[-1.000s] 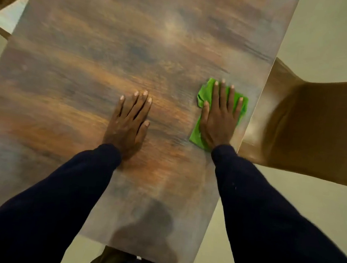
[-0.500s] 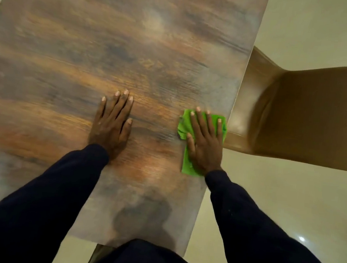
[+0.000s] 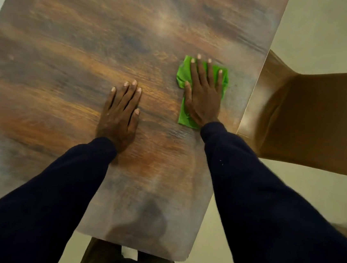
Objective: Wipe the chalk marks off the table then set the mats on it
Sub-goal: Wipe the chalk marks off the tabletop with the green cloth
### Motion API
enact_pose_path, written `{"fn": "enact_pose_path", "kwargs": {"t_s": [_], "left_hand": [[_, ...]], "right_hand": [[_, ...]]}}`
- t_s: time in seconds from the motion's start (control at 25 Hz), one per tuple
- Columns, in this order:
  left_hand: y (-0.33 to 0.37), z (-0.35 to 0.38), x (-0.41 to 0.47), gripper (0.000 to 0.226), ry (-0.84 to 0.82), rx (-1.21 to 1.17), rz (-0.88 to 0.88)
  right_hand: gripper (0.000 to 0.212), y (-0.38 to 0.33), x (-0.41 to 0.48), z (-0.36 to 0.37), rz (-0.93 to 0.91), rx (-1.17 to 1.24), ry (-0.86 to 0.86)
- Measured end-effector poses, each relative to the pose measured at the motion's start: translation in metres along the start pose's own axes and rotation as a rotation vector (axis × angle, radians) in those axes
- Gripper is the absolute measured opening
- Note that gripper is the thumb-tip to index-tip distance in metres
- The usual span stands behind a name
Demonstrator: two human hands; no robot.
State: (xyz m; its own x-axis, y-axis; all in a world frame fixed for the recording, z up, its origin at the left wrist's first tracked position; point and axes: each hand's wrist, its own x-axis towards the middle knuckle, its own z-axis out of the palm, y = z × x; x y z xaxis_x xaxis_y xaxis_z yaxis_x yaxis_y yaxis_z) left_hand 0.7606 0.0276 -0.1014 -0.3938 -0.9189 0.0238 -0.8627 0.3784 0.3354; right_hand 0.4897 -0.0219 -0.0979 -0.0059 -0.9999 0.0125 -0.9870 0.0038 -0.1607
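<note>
Near the right edge of the wooden table (image 3: 73,60): green cloth (image 3: 182,75), pinned flat beneath the right hand (image 3: 203,100). Fingers straight and spread, palm down, nothing gripped; cloth showing past the thumb side, beyond the little finger and below the heel of the palm. Left hand (image 3: 119,115) likewise flat on bare tabletop just beside, fingers straight and close together, holding nothing. Cloth soft, creased, folded to a rough rectangle; tabletop smooth, rectangular, streaked with orange-brown and grey grain, faintly hazed toward the rims. Dark long sleeves (image 3: 268,195) to both wrists. Narrow strip of tabletop between cloth and right edge; brown moulded chair (image 3: 310,120) just beyond that edge, on pale floor (image 3: 329,30); broad open tabletop to the left and ahead.
</note>
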Motion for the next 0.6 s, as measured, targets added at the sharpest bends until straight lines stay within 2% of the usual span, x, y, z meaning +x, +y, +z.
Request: {"fn": "enact_pose_path", "kwargs": {"t_s": [0.08,0.2,0.36,0.4,0.48,0.56,0.6], "left_hand": [[0.0,-0.001,-0.001,0.057,0.013,-0.023,-0.025],[-0.001,-0.003,-0.004,0.056,0.027,-0.049,-0.037],[0.001,-0.006,-0.013,0.055,0.029,-0.078,-0.047],[-0.001,-0.008,-0.027,0.055,0.023,-0.08,-0.053],[-0.012,-0.014,-0.065,0.055,0.017,-0.063,-0.05],[-0.029,-0.022,-0.113,0.056,0.024,-0.06,-0.08],[-0.038,-0.025,-0.137,0.056,0.026,-0.056,-0.112]], "right_hand": [[0.064,-0.025,-0.037,0.003,-0.106,0.028,-0.016],[0.065,-0.05,-0.113,0.0,-0.167,0.057,-0.064],[0.063,-0.035,-0.203,-0.002,-0.269,0.038,-0.12],[0.062,-0.024,-0.211,-0.004,-0.246,0.027,-0.116],[0.063,-0.011,-0.195,-0.008,-0.082,0.0,-0.079],[0.063,-0.027,-0.159,-0.007,0.065,0.008,-0.048],[0.063,-0.048,-0.146,-0.003,0.061,-0.005,-0.041]]}}
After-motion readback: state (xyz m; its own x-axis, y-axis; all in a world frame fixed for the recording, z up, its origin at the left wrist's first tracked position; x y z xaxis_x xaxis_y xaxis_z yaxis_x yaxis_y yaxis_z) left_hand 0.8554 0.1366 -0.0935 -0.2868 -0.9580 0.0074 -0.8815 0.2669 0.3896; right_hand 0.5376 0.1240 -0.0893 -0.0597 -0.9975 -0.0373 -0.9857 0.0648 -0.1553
